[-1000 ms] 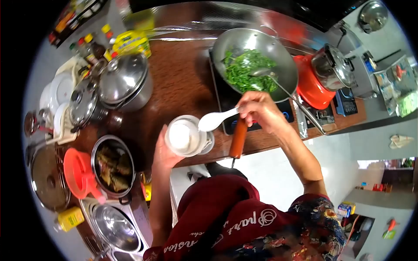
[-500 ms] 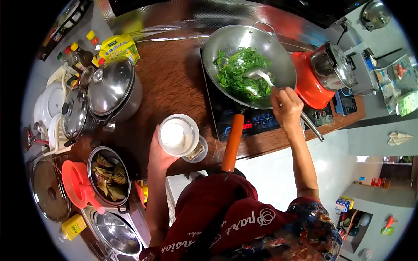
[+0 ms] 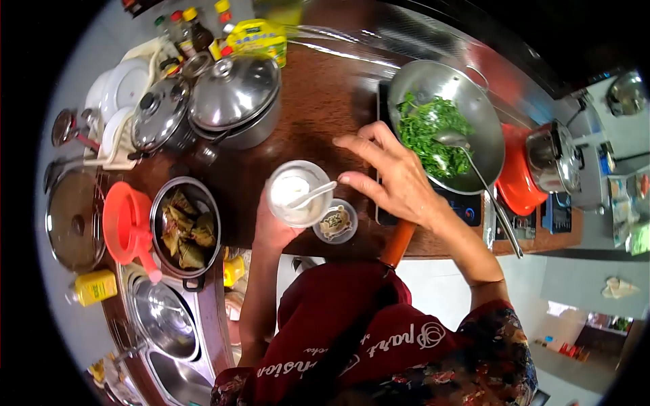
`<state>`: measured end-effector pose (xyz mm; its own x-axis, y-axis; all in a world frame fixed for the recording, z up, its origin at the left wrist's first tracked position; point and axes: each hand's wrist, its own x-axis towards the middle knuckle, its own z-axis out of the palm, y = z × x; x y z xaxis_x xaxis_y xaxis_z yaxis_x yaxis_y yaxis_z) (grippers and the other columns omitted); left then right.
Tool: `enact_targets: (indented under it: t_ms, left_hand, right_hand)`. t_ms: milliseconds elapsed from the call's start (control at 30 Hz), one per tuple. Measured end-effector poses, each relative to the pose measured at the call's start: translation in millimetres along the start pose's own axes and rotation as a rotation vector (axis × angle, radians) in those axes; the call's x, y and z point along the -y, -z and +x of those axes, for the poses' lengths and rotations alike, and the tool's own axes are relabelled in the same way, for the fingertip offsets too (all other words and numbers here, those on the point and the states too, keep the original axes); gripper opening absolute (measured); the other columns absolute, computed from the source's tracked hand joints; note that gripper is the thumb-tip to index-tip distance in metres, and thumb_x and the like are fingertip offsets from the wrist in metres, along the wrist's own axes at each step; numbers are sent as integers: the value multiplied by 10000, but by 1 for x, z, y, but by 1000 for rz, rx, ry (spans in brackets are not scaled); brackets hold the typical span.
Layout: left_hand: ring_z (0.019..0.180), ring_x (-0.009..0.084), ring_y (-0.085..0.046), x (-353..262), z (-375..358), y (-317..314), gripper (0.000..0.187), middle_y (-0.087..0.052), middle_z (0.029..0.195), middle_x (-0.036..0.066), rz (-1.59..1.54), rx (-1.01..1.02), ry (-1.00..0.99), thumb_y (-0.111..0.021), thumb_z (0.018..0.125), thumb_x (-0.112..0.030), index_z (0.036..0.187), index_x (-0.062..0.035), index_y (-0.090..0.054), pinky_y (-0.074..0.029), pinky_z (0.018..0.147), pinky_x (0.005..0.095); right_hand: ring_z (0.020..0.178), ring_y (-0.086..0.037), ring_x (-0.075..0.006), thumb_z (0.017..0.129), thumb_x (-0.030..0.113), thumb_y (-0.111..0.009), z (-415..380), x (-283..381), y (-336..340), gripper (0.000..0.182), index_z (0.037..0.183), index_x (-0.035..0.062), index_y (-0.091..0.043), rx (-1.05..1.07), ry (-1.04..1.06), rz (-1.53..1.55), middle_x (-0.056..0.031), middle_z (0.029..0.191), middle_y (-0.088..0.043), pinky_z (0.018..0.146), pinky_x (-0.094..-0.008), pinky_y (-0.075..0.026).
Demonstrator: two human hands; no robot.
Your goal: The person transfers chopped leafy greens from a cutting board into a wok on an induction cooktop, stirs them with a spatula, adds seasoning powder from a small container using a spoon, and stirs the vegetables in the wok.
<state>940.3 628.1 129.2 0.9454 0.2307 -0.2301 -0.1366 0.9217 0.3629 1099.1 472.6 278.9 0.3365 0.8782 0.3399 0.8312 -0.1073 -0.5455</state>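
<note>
My left hand (image 3: 271, 229) grips a white round container (image 3: 296, 192) of white powder at the counter's near edge. A white spoon (image 3: 311, 195) lies in the container, its handle pointing right. My right hand (image 3: 389, 172) hovers just right of the spoon handle with fingers spread, holding nothing. A small lid (image 3: 336, 222) lies on the brown counter beside the container. Behind my right hand a steel wok (image 3: 448, 128) of green leaves sits on the induction cooker (image 3: 460, 210), with a metal ladle (image 3: 474, 169) resting in it. The wok's orange handle (image 3: 397, 245) points toward me.
Lidded steel pots (image 3: 233, 98) stand at the back left, with sauce bottles (image 3: 189, 30) and white dishes (image 3: 122, 88) behind. A pot of wrapped dumplings (image 3: 184, 227) and an orange funnel (image 3: 127, 227) sit left. A red pot (image 3: 525, 183) with a steel pot in it stands right of the wok.
My right hand came back from the wok to the container and put the white spoon into it. The view shifted right. My left hand kept holding the container.
</note>
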Motion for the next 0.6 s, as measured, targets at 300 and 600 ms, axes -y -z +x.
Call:
enact_targets:
  t_ms: [300,600]
  left_hand:
    - [897,260,-547,-25,-18,37,442,-550,1142,118,-167,-85,-174,-401,899,-392,1224,-100,-468,-461,621,334]
    - [968,220,-541,-12,-13,81,593,-519,1146,106,622,-337,-471,-618,702,-247,1236,-91,-410,-525,650,347]
  right_hand:
    - [1189,-366,-403,594,426,-793,-16,-46,-126,983,1402,385,-234,1216,498,-515,-86,1386,-247,808,-558,-441]
    - [990,-439,-329,554,408,-799,0,-67,-134,975,1381,273,-301,1124,706,-453,-99,1289,-337,711,-423,-485]
